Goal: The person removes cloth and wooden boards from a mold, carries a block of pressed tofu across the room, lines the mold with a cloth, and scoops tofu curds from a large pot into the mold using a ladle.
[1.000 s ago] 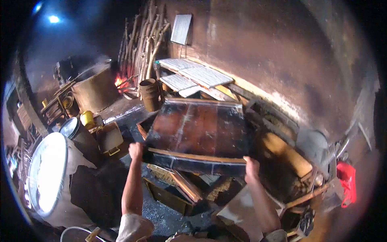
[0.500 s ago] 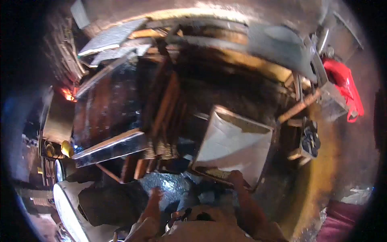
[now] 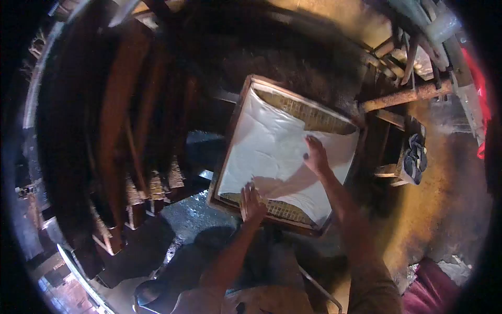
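A square wooden frame (image 3: 224, 170) with a woven mesh bottom (image 3: 306, 112) lies tilted in front of me. White cloth (image 3: 261, 144) covers most of it, leaving mesh bare along the far and near edges. My left hand (image 3: 252, 205) rests at the cloth's near edge, its fingers stretched out and holding nothing. Over the cloth's right half is my right hand (image 3: 316, 155), fingers apart, at or just above the surface. It casts a shadow on the cloth.
Dark wooden frames (image 3: 123, 104) stand in a row at the left. A small wooden stool (image 3: 398, 170) with dark sandals (image 3: 414, 157) is at the right, beside a wooden pole (image 3: 410, 96). Red plastic (image 3: 478, 94) hangs at the far right; maroon fabric (image 3: 433, 290) lies lower right.
My hands have let go of the dark panel, which is out of view. The view has swung right and down to the cloth-covered frame, and both hands are now over it.
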`<state>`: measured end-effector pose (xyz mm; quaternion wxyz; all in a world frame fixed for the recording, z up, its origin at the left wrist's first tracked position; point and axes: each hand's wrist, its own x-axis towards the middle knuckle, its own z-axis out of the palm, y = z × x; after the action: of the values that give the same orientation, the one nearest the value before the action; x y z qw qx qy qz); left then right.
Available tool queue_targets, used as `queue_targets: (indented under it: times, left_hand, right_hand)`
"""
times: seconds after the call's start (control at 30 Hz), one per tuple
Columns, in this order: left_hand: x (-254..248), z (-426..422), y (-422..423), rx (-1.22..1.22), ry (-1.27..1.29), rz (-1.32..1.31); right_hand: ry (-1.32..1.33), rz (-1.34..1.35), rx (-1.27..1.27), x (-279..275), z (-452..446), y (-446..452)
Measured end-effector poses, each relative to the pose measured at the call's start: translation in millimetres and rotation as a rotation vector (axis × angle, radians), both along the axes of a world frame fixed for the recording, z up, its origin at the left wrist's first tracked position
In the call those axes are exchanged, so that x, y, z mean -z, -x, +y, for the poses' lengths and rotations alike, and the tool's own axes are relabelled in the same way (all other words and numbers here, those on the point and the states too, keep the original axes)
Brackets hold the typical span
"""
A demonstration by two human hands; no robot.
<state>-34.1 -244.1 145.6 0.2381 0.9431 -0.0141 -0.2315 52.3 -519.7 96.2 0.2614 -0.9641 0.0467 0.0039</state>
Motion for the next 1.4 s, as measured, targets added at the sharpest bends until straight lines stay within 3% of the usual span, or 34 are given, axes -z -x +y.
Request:
queue_targets:
  times: [0.07,0.13,0.23,0.3,0.4,0.47,0.53,0.57,0.6,0.67,0.73,0.77,0.8,0.87,0.9,0.93,1.0,1.07,1.1,1.13,1.2,1.3,1.4]
  left_hand:
    - [30.0,-5.2,-3.0,0.039,-0.106,-0.15]
    - [53.9,-13.4,0.1,0.104,-0.119,-0.106]
    - [54.4,-44.8,29.8,0.184,-0.117,-0.053]
    - [53.7,-70.4,53.2,0.16,-0.085,-0.014]
    - [68.6,-90.2,73.7,-0.058,-0.026,0.101]
    - [59.3,-110.4,65.4,-0.316,-0.002,0.246]
    - [74.0,-137.2,81.6,-0.013,0.172,0.33]
    - [60.3,-165.9,83.1,0.003,0.371,0.299]
    - [44.2,-194.8,83.4,0.028,0.575,0.286]
    - [-35.7,-270.9,93.0,-0.121,0.939,0.469]
    - [-72.6,-304.2,102.6,0.035,1.023,0.591]
    - [-82.1,-307.0,105.4,0.217,1.047,0.443]
    - [-64.1,-303.1,116.1,0.163,1.125,0.333]
    - [-19.2,-265.0,118.6,0.058,0.98,0.32]
    - [2.2,-232.8,115.8,0.054,0.732,0.235]
    - [18.4,-201.2,105.9,0.041,0.477,0.147]
    - [34.3,-148.4,74.7,-0.054,0.229,0.007]
    - [51.8,-110.2,47.2,-0.145,-0.003,-0.122]
    - [61.7,-99.2,38.6,-0.19,-0.116,-0.179]
    - [77.7,-92.7,33.9,-0.136,-0.188,-0.206]
    - [114.8,-79.2,30.0,-0.031,-0.332,-0.253]
    - [90.5,-57.9,8.0,-0.124,-0.157,-0.356]
    - [78.9,-15.5,-2.4,-0.151,-0.103,-0.281]
  right_hand:
    - [0.033,0.102,-0.009,-10.4,8.3,-15.2]
    - [0.004,0.131,-0.006,1.2,9.5,-9.0]
    - [0.207,0.309,-0.159,2.0,21.4,46.0]
    - [0.187,0.159,-0.13,13.6,28.4,100.8]
    - [0.205,0.643,-0.145,3.9,24.2,124.3]
    - [-0.019,0.446,-0.183,-18.9,-3.2,124.9]
    - [-0.322,0.11,-0.08,-63.5,-44.6,125.6]
    - [-0.452,-0.061,-0.067,-85.2,-65.5,126.2]
    - [-0.378,-0.192,0.053,-108.1,-84.9,137.6]
    - [-0.741,-0.261,0.399,-116.9,-136.0,175.8]
    - [-0.474,-0.044,0.738,-135.1,-181.3,217.1]
    - [-0.523,0.075,0.781,-125.1,-215.6,252.6]
    - [-0.338,-0.036,0.94,-79.1,-245.5,305.1]
    - [-0.314,-0.074,0.901,-66.9,-235.0,326.3]
    - [-0.313,-0.086,0.874,-61.3,-228.6,323.6]
    - [-0.127,0.148,0.85,-66.2,-209.4,295.0]
    - [-0.344,0.114,0.798,-33.9,-163.6,231.7]
    - [-0.166,0.084,0.455,-19.5,-110.4,154.5]
    - [-0.323,-0.015,0.339,-13.2,-84.6,115.4]
    - [-0.229,0.029,0.192,36.9,-77.5,91.7]
    - [0.035,0.228,0.285,33.8,-18.4,24.9]
    - [0.131,0.079,0.22,29.1,47.7,-44.2]
    - [0.385,0.027,0.215,24.3,127.5,-55.0]
